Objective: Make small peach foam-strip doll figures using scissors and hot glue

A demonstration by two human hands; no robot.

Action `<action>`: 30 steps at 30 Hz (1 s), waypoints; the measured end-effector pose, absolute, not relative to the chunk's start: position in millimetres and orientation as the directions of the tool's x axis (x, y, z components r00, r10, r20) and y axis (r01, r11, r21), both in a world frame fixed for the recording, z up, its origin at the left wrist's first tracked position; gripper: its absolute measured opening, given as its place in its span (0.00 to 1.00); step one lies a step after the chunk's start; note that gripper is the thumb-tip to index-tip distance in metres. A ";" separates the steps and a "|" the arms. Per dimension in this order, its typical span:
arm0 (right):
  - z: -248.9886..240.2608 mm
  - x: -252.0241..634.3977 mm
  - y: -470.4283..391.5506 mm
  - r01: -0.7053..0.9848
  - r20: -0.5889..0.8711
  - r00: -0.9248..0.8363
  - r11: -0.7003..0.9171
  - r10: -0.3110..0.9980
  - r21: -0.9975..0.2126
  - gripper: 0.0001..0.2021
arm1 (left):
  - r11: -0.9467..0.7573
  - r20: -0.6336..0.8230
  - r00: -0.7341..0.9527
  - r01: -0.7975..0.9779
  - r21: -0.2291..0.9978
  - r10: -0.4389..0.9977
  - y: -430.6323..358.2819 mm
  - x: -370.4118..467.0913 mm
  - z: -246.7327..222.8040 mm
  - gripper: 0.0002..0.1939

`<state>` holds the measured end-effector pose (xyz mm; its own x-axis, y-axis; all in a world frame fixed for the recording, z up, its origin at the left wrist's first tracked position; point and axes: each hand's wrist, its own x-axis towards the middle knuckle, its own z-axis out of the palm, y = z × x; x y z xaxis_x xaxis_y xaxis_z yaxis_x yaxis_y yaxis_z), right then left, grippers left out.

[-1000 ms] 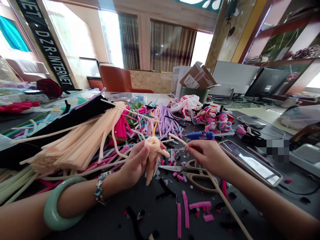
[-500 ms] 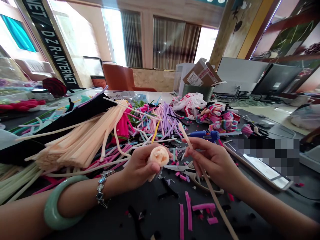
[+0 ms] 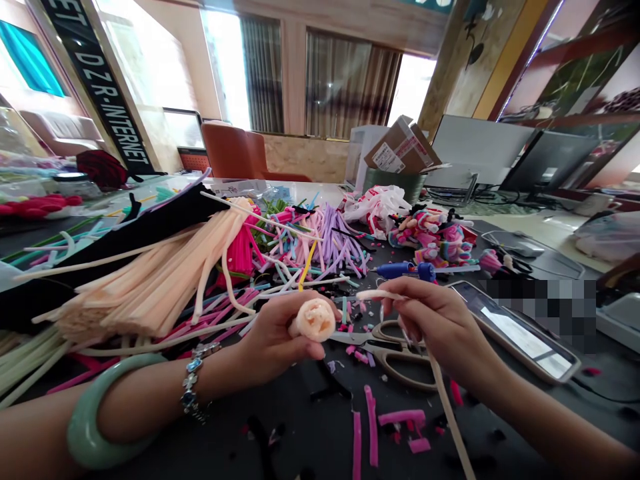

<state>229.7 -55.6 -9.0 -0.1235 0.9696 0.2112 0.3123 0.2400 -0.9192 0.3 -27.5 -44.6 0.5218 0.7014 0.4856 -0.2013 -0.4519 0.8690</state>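
1 head cam, facing fwd/down over tabletop point(image 3: 210, 443); hands point(image 3: 274, 339) near, curtains point(image 3: 333, 83) far bg.

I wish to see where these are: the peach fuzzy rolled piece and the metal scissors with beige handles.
Peach fuzzy rolled piece point(image 3: 317, 319): head view, middle of its round end face.
Metal scissors with beige handles point(image 3: 377, 347): head view, handle beside the blades.

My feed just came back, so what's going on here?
A person's left hand grips a rolled peach piece, its round end facing the camera. The right hand holds a fuzzy peach stem, its tip pointing toward the piece but not touching it. Scissors lie on the dark table near the right hand.
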 end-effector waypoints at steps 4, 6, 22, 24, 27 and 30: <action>-5.1 227.7 -56.1 0.436 0.206 -0.163 0.258 0.965 -0.862 0.13 | -0.434 0.484 0.506 -0.224 0.873 0.714 -27.5 0.6 -46.5 0.20; -4.1 225.3 -57.2 0.456 0.189 -0.191 0.257 0.963 -0.852 0.15 | -0.442 0.484 0.460 -0.204 0.873 0.744 -27.8 1.8 -45.9 0.19; -12.0 218.2 -60.6 0.578 0.243 -0.278 0.364 0.929 -0.731 0.13 | -0.336 0.345 0.465 -0.107 0.936 0.815 -33.8 11.0 -40.9 0.17; -11.9 217.5 -60.6 0.584 0.242 -0.311 0.386 0.919 -0.714 0.13 | -0.360 0.360 0.450 -0.090 0.929 0.817 -35.1 13.6 -39.5 0.16; -11.7 217.1 -61.0 0.585 0.240 -0.325 0.394 0.915 -0.709 0.14 | -0.443 0.416 0.401 -0.028 0.896 0.817 -35.0 15.8 -39.0 0.13; -10.3 218.3 -61.4 0.562 0.229 -0.301 0.366 0.926 -0.742 0.14 | -0.505 0.452 0.359 0.067 0.861 0.817 -32.6 14.7 -40.3 0.13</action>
<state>218.3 -61.4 -10.3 -0.3007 0.9259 0.2288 0.5624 0.3658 -0.7415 14.7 -32.6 -40.3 0.3590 0.8168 0.4516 0.0667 -0.5051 0.8605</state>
